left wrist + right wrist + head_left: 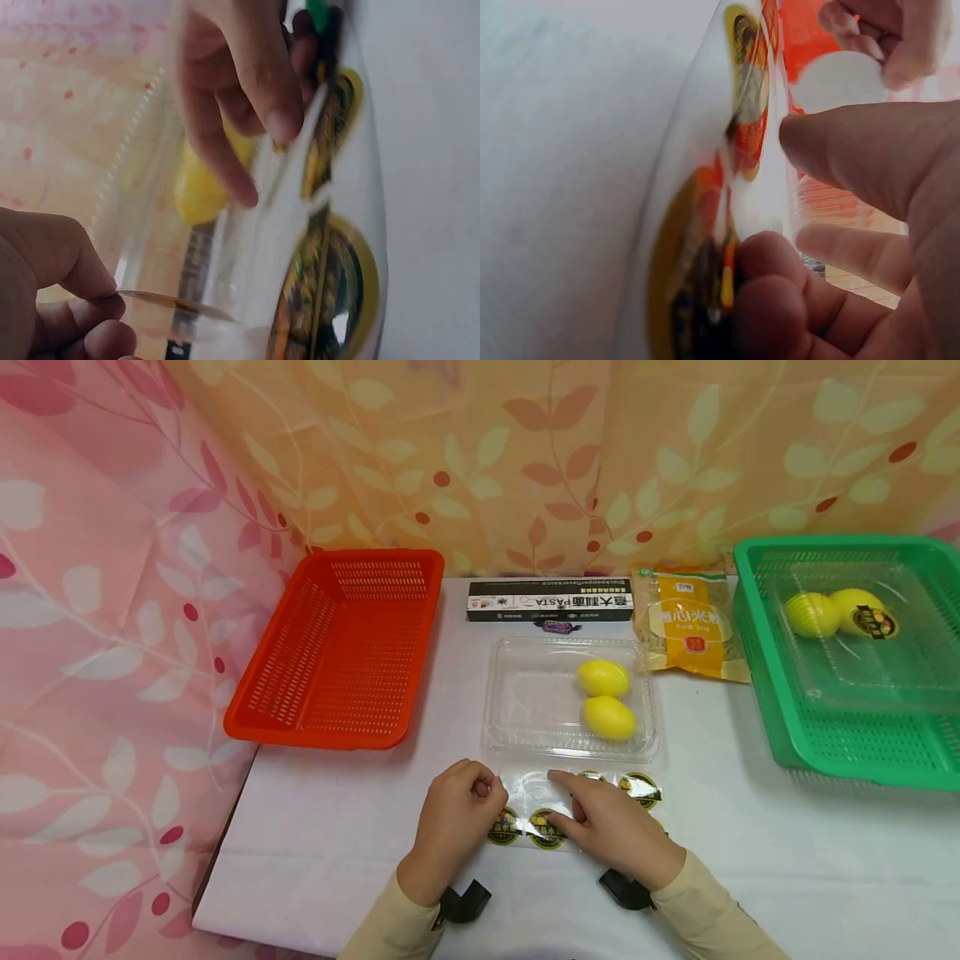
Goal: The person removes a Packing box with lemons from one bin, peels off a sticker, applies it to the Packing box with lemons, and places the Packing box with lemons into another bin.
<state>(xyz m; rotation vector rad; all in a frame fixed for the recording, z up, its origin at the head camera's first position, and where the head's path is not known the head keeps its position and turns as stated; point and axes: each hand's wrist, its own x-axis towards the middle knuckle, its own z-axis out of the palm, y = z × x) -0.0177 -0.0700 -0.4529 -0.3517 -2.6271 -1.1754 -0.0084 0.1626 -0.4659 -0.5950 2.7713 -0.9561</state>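
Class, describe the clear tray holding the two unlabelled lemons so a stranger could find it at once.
Start at the white table, between the orange basket and the green basket. The clear plastic tray sits in the middle, just beyond the sticker sheet. Unlike the tray in the green basket, its two lemons carry no sticker.

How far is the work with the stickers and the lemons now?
Looks done: a clear lidded box of two lemons, one stickered, sits in the green basket. In hand: the left hand pinches a sticker from the glossy sticker sheet; the right hand presses it down. Left: two yellow lemons in the open clear tray show no sticker.
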